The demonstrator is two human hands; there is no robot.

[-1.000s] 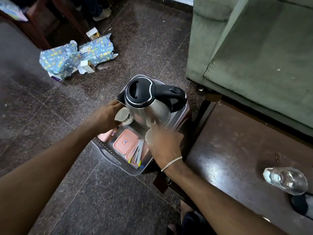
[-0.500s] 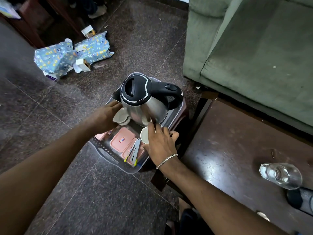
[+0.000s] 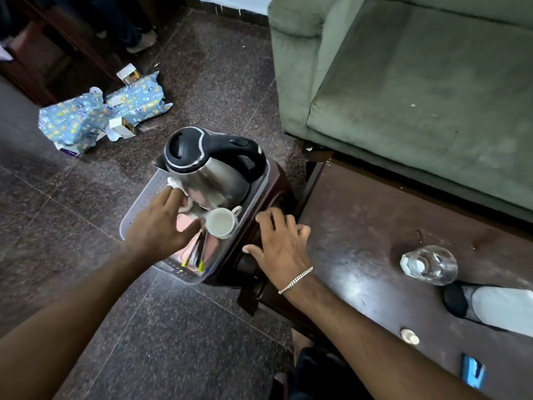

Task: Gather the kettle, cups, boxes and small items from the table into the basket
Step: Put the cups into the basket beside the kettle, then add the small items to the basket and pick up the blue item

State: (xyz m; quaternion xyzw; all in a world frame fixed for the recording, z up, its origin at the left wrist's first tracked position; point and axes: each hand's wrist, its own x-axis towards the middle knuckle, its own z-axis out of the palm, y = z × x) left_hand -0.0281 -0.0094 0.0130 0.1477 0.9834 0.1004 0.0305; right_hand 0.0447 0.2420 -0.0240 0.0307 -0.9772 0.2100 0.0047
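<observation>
A grey basket [image 3: 135, 209] stands on a dark red stool beside the wooden table [image 3: 360, 226]. The steel kettle [image 3: 213, 174] with its black lid fills the basket's far end. A white cup [image 3: 220, 225] lies tilted just in front of it. My left hand [image 3: 160, 226] reaches into the basket, its fingers over a second white cup [image 3: 174, 182] pressed against the kettle. Pink boxes [image 3: 183, 222] and a small yellow-tipped tool [image 3: 193, 256] lie on the basket's floor. My right hand [image 3: 284, 245] hovers empty, fingers spread, over the stool's edge right of the basket.
On the table are a clear glass [image 3: 429, 264], a small white item [image 3: 409, 339], a blue item [image 3: 473, 373] and a black-and-white object [image 3: 490, 307]. A green sofa [image 3: 418, 96] borders the table's far side. Blue wrapped packages [image 3: 101, 114] lie on the floor.
My right hand let go of the white cup in the basket and drew back to the right. My left hand stays by the kettle on the other cup.
</observation>
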